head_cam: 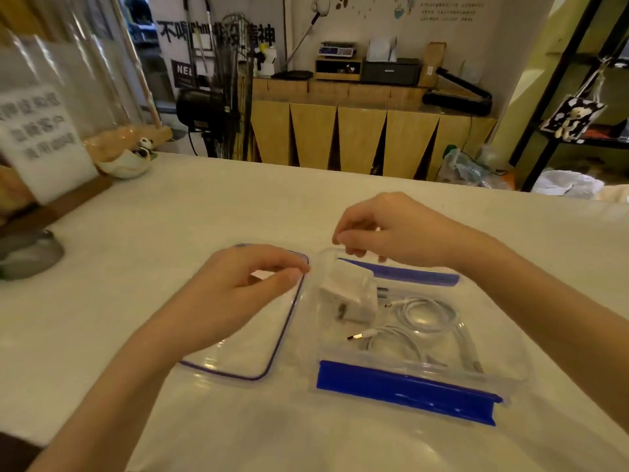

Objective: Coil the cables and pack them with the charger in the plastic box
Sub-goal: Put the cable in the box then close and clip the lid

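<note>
Both forearms bare, reaching forward from lower corners of view. Left hand [245,287] low at centre-left, palm down, fingers curled inward, thumb tip meeting index fingertip in pinch-like grip; whether anything held, cannot tell. Right hand [384,229] slightly higher and further forward, wrist bent, knuckles up, fingers [343,238] bunched and pointing down-left, tips blurred. Hands close together, not touching.

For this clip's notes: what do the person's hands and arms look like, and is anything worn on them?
Both arms are bare as far as the frame shows: no sleeves, gloves, watch or bracelet visible. The left hand and right hand show no rings on the fingers in view. Fingernails look short and unpainted, though motion blur softens the detail. No marks or tattoos show on either forearm.
</note>
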A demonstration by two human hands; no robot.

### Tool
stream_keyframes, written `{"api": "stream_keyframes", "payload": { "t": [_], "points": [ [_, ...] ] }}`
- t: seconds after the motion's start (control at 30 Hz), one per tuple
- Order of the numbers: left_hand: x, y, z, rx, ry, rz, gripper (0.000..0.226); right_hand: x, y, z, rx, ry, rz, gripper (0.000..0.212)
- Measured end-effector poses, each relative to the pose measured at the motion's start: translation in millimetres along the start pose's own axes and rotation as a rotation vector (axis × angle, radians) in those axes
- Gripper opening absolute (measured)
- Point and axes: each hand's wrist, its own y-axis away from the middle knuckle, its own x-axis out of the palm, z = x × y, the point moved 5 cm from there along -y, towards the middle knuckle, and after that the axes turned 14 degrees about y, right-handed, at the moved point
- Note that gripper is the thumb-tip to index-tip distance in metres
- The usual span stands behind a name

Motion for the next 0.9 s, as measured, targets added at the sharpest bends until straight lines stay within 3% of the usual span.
{"api": "stream_keyframes", "payload": {
  "t": [0.1, 0.17, 0.33, 0.4, 0.5, 0.73, 0.9],
  "points": [
    [-29, 23, 44, -0.038, -0.047, -0.34, 0.02, 12, -38, 10, -0.079, 0.051, -0.04, 0.02],
    [-40, 39, 69, -0.084, -0.171, -0.458, 0.021, 25, -64, 11, -0.081, 0.094, -0.02, 0.023],
    [-49, 62, 96, -0.158, -0.379, -0.533, 0.03, 56, -104, 2, 0.033, 0.287, 0.199, 0.033],
    [-51, 66, 106, -0.213, -0.422, -0.548, 0.033, 65, -110, -4, 0.094, 0.258, 0.298, 0.032],
    [-53, 64, 114, -0.232, -0.437, -0.523, 0.021, 75, -113, -9, 0.116, 0.272, 0.376, 0.025],
    [-63, 64, 104, -0.17, -0.179, -0.653, 0.016, 74, -115, -17, 0.136, 0.248, 0.25, 0.018],
    [-74, 50, 86, -0.11, 0.187, -0.74, 0.014, 49, -104, -26, 0.22, -0.102, 0.067, 0.015]
  ]
}}
